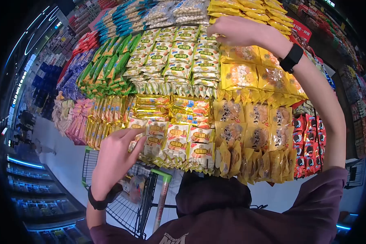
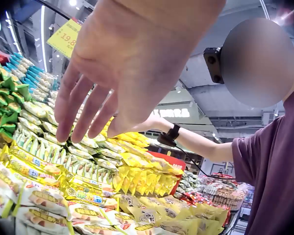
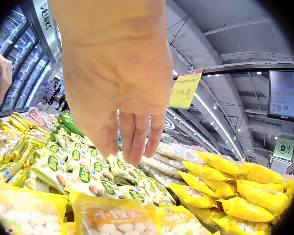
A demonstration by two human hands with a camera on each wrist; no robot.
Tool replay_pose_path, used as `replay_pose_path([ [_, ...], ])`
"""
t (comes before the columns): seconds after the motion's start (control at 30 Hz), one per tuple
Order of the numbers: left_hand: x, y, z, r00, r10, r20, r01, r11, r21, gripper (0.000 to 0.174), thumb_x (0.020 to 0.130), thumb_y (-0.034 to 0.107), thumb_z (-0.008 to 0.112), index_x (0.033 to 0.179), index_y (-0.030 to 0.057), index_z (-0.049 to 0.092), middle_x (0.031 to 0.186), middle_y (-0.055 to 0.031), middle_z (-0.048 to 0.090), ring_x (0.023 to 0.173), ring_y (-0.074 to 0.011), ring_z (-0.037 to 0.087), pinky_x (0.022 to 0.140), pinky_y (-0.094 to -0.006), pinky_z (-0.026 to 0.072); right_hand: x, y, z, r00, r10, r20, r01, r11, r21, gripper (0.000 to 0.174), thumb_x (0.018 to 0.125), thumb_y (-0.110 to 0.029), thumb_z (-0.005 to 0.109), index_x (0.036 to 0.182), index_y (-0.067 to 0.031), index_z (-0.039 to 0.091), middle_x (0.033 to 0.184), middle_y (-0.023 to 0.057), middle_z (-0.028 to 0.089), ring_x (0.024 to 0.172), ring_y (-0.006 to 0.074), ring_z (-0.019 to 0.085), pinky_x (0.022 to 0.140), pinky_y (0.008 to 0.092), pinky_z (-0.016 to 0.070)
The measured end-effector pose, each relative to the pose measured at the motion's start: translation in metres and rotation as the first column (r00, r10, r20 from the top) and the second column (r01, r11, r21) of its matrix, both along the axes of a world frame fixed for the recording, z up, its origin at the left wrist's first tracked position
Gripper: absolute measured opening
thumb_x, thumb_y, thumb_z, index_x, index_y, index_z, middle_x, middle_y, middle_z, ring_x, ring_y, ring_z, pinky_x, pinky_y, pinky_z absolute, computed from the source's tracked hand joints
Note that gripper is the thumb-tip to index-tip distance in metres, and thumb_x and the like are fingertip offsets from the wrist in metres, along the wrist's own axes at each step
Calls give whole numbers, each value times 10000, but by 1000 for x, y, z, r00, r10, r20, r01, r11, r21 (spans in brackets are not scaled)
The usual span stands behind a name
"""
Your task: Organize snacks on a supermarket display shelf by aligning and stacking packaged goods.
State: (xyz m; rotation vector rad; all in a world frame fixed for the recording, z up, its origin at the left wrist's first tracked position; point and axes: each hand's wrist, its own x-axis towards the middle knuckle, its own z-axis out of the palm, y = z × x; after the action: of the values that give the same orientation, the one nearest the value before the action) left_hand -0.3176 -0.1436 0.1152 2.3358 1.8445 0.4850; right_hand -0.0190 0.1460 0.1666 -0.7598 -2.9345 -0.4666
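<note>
In head view the left hand is at lower left of the frame. Its grip is spread, fingers straight, holding nothing. The fingertips reach the white snack pkts w/ gold-brown labels at lower ctr of the display; cannot tell if they touch. The right hand is at upper right of ctr, grip loose & open. Its fingers hang just over the pale pkts w/ green labels, beside the bright yellow bags of white round snacks. Under the left hand stands a wire shopping cart w/ green handle. A yellow price card hangs at upper ctr in right wrist view.
</note>
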Motion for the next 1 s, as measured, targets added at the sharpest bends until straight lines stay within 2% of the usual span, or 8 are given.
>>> replay_pose_path([
  [0.1, -3, -38, -12, 991, 78, 105, -67, 992, -110, 205, 903, 159, 683, 997, -21, 704, 928, -190, 714, 807, -331, 695, 738, -378, 541, -2, -21, -5, 994, 85, -67, -85, 996, 3, 279, 894, -80, 634, 1168, -28, 629, 917, 207, 664, 952, 400, 637, 857, 492, 505],
  [0.2, -16, -70, -30, 999, -13, 52, 23, 981, -195, 205, 895, 172, 692, 958, -21, 714, 892, -175, 716, 784, -325, 691, 725, -376, 539, -15, -62, 8, 999, 31, 10, -30, 997, -64, 283, 895, -75, 629, 1174, -28, 624, 930, 203, 666, 971, 392, 632, 861, 485, 504],
  [0.23, -17, -81, -34, 999, 22, 36, -9, 941, -339, 207, 889, 183, 700, 926, -19, 721, 869, -167, 714, 772, -333, 682, 712, -385, 534, -14, -67, 7, 983, 174, -56, -176, 983, -44, 277, 899, -81, 627, 1171, -32, 622, 907, 198, 661, 959, 377, 633, 841, 478, 507],
  [0.37, -23, -119, -91, 999, -38, -5, 31, 869, -494, 303, 896, 319, 694, 879, 19, 731, 766, -171, 694, 730, -357, 673, 686, -419, 530, -14, -118, 9, 977, 180, -111, -179, 984, 16, 256, 911, -125, 637, 1156, -50, 632, 934, 171, 651, 940, 351, 634, 820, 458, 511],
  [0.5, -25, -152, -149, 998, -60, -26, 38, 852, -522, 334, 885, 375, 701, 863, 44, 743, 695, -170, 675, 715, -366, 676, 683, -446, 532, -3, -160, -9, 953, 189, -235, -205, 978, -43, 147, 907, -114, 630, 1005, -5, 622, 840, 192, 635, 856, 382, 639, 764, 491, 504],
  [0.63, -28, -174, -192, 998, -69, 14, 66, 855, -514, 300, 848, 339, 737, 892, 49, 674, 692, -165, 666, 693, -369, 671, 644, -462, 527, 8, -209, -35, 975, -58, -213, -5, 958, -287, 142, 920, -132, 617, 972, 1, 614, 802, 188, 620, 835, 381, 633, 743, 474, 501],
  [0.77, -35, -180, -224, 998, -62, 21, 65, 876, -478, 302, 820, 287, 758, 925, 44, 612, 706, -172, 662, 706, -379, 666, 634, -479, 522, 22, -262, -70, 918, -249, -309, 135, 928, -347, 137, 919, -142, 626, 950, -9, 632, 784, 167, 633, 791, 373, 630, 715, 447, 503],
  [1.0, -44, -167, -223, 971, -238, 36, 228, 861, -454, 322, 857, 320, 723, 859, 23, 599, 706, -182, 647, 690, -389, 649, 635, -476, 509, -2, -366, -138, 545, -642, -539, 331, 755, -566, 130, 901, -113, 679, 997, -30, 652, 770, 122, 644, 644, 289, 624, 600, 376, 505],
])
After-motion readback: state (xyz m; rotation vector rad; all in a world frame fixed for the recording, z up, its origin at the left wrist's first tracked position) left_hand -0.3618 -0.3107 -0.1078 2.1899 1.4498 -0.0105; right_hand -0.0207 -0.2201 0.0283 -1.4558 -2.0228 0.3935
